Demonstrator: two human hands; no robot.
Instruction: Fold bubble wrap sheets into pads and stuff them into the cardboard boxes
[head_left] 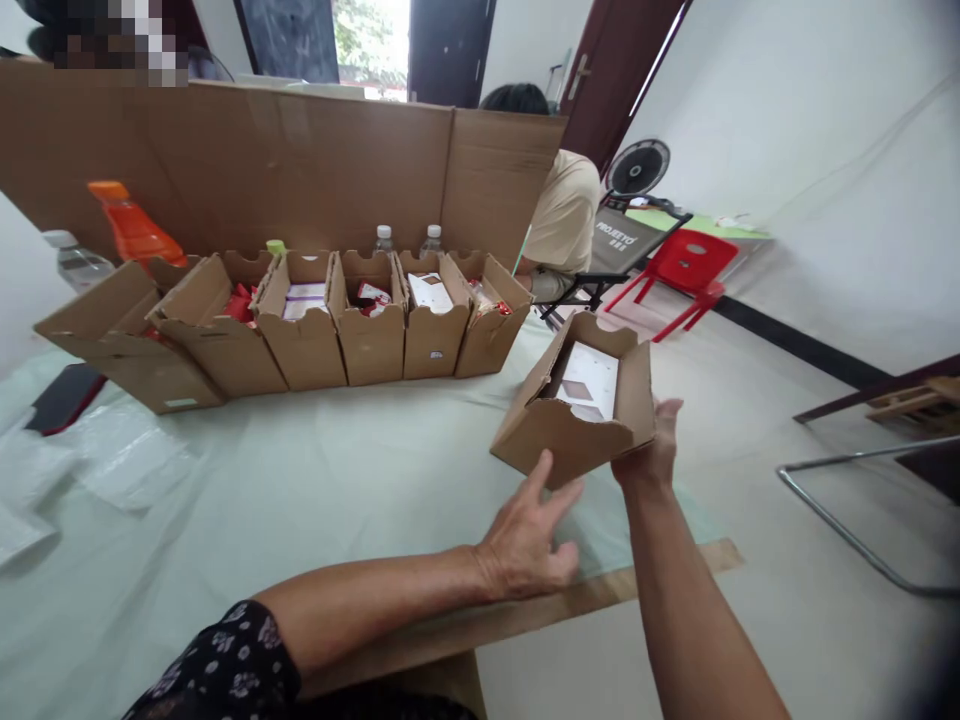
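Note:
An open-topped cardboard box (570, 455) with scalloped edges sits tilted near the table's right end. Inside lies a white packet (589, 375) with brown squares printed on it. My right hand (652, 445) grips the box at its right side and lower corner, its thumb sticking out and the other fingers mostly hidden. In front of the box, my left hand (532, 535) is open with fingers spread. Its index fingertip reaches the front panel; I cannot tell whether it presses on it.
Several similar cardboard boxes (304, 345) with packets stand in a row before a tall cardboard screen (300, 170). An orange bottle (139, 225) leans at left, near clear plastic bags (127, 455) and a dark phone-like object (66, 398). A person (566, 215) sits beyond; a red chair (686, 270) stands right.

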